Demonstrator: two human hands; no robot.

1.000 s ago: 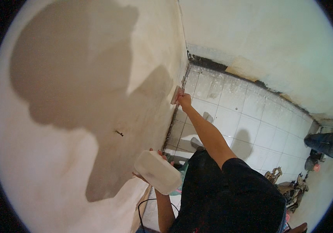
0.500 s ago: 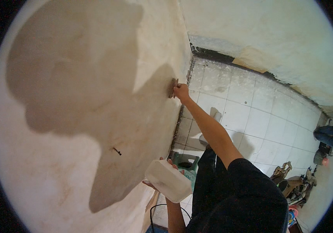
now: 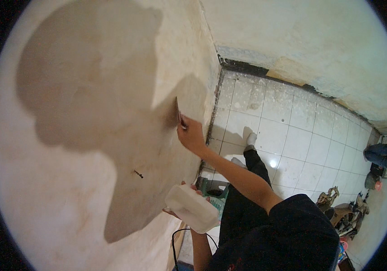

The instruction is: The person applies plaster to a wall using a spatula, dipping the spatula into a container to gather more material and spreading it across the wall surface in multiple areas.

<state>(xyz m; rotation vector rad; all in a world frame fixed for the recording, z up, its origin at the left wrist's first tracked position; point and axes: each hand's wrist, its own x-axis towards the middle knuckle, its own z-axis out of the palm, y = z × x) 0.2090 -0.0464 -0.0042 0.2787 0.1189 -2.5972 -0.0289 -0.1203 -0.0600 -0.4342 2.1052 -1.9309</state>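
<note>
My right hand (image 3: 189, 135) grips a flat scraper (image 3: 177, 110), its blade against the shadowed plaster of the left wall (image 3: 130, 113). Lower down, my left hand (image 3: 171, 213) holds a cream rectangular plastic container (image 3: 191, 207) from beneath, its fingertips curled over the upper edge. A small dark fitting (image 3: 138, 174) sticks out of the wall above and left of the container. A green object (image 3: 216, 186), apparently a plastic stool, stands behind the container by the wall.
White tiled floor (image 3: 299, 140) meets a stained wall (image 3: 302, 36) along a dark skirting. My socked foot (image 3: 250, 140) is on the tiles. At the right are hanging blue jeans (image 3: 381, 156), piled brown cloths (image 3: 342, 210) and a pink container (image 3: 377, 185). A black cable (image 3: 173, 239) loops near my left arm.
My right hand with the scraper has moved left and down across the wall, away from the corner. My foot has stepped forward onto more visible tiles. The container stays in my left hand.
</note>
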